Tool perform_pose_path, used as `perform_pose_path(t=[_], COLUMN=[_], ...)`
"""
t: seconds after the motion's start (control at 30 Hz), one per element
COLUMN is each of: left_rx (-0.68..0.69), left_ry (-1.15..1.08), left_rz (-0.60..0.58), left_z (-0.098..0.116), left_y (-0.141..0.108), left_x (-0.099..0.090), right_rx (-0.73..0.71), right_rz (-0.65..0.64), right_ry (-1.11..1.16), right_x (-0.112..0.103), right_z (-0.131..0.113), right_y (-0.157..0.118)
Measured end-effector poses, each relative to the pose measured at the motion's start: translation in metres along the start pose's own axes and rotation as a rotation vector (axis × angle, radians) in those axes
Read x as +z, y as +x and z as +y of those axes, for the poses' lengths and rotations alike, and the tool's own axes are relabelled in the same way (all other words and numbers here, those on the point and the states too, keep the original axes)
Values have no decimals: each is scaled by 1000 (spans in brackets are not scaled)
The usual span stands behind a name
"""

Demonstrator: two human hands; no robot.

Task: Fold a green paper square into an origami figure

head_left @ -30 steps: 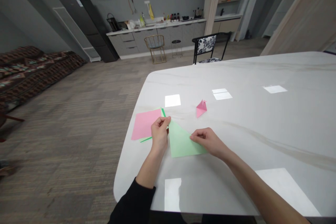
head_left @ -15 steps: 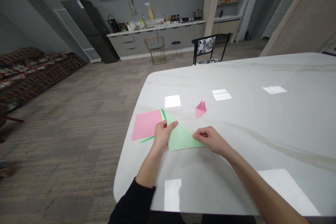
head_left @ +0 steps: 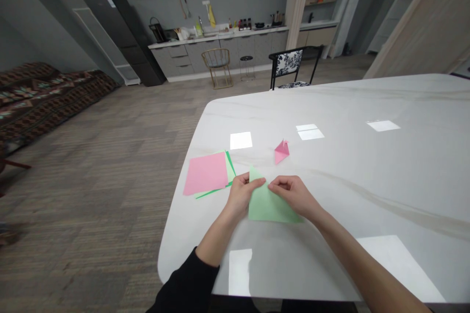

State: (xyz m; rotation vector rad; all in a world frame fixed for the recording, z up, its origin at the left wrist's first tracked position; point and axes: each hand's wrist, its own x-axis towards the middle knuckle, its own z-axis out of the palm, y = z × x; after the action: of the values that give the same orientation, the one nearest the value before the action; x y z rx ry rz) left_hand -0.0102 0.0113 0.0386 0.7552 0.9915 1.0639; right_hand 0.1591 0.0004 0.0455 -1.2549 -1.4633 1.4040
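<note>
A light green sheet of paper (head_left: 270, 208), folded into a triangle, is held between my two hands just over the table. My left hand (head_left: 242, 193) grips its left side, thumb on top and the other fingers mostly hidden behind it. With thumb and fingertips together, my right hand (head_left: 292, 193) pinches the slanting edge close to the left thumb. Left of my hands lies a stack of square paper (head_left: 205, 173), pink on top, with green sheets showing at its edges. Beyond my hands sits a small folded pink paper figure (head_left: 282, 152).
The white marbled table (head_left: 348, 166) has a rounded left edge and bright light reflections. A black-framed chair (head_left: 290, 66) stands at its far side. Farther back are a gold wire chair (head_left: 217, 63), a kitchen counter (head_left: 220, 36) and a dark refrigerator (head_left: 127, 39).
The green paper has moved right and nearer to me. My left hand has shifted right with it, uncovering more of the stack, and both hands are now closer together.
</note>
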Motion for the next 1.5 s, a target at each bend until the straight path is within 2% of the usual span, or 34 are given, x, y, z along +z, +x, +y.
perform_pose_path(t=[0.37, 0.5, 0.6, 0.7, 0.87, 0.93, 1.0, 1.07, 1.13, 1.17, 1.23, 1.3, 1.33, 1.4, 1.5], left_rx=[184, 236, 216, 134, 3, -52, -76, -8, 151, 228, 287, 198, 178, 165, 187], left_ry=[-93, -82, -122, -177, -110, -62, 14, 116, 177, 164, 57, -68, -88, -78, -42], left_rz=[343, 407, 424, 372, 215, 177, 172, 239, 310, 304, 175, -18, -71, -125, -119], left_z=[21, 23, 24, 23, 10, 6, 4, 6, 11, 13, 17, 18, 18, 16, 13], left_y=[12, 14, 15, 14, 12, 11, 12, 13, 14, 13, 11, 6, 4, 0, -2], left_x=[-21, -26, -29, -27, -15, -12, -14, -17, -21, -22, -20, -15, -12, -7, -3], right_rx=[55, 57, 40, -72, -279, -350, -373, -335, -269, -235, -171, -104, -75, -37, -17], right_rz=[47, 98, 205, 242, 88, 93, 156, 274, 383, 411, 408, 368, 344, 301, 258], right_ry=[32, 49, 134, 186, 24, -29, -29, 22, 114, 170, 285, 360, 370, 354, 310], right_x=[-11, -15, -16, -13, -3, -2, -3, -6, -8, -9, -10, -8, -7, -4, 0], right_z=[3, 5, 8, 6, -5, -7, -6, -4, -2, -2, -1, -1, -1, 0, 1], right_y=[4, 5, 7, 6, -2, -4, -4, -3, -1, 0, 1, 2, 2, 2, 1])
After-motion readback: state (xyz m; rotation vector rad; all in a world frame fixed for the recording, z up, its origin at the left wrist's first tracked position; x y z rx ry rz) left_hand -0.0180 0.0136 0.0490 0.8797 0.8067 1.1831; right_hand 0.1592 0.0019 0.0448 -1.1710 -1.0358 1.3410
